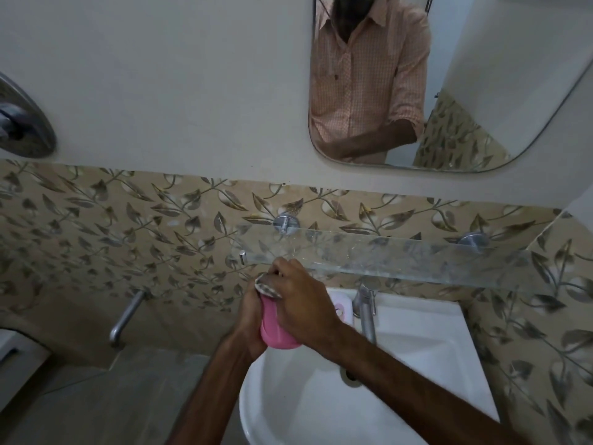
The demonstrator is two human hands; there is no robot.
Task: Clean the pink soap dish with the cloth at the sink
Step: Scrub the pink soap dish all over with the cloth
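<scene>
I hold the pink soap dish (272, 329) above the left rim of the white sink (417, 364). My left hand (252, 319) grips the dish from the left side. My right hand (301, 300) covers its top and presses a small striped grey cloth (268, 288) against it. Only a fold of the cloth shows between my fingers. Most of the dish is hidden by both hands; its rounded lower end sticks out below them.
A steel tap (365, 309) stands at the sink's back edge, with a pale pink piece (341, 308) beside it. A glass shelf (401, 255) juts out just above my hands. A mirror (449, 91) hangs higher. A second wall tap (126, 316) is left.
</scene>
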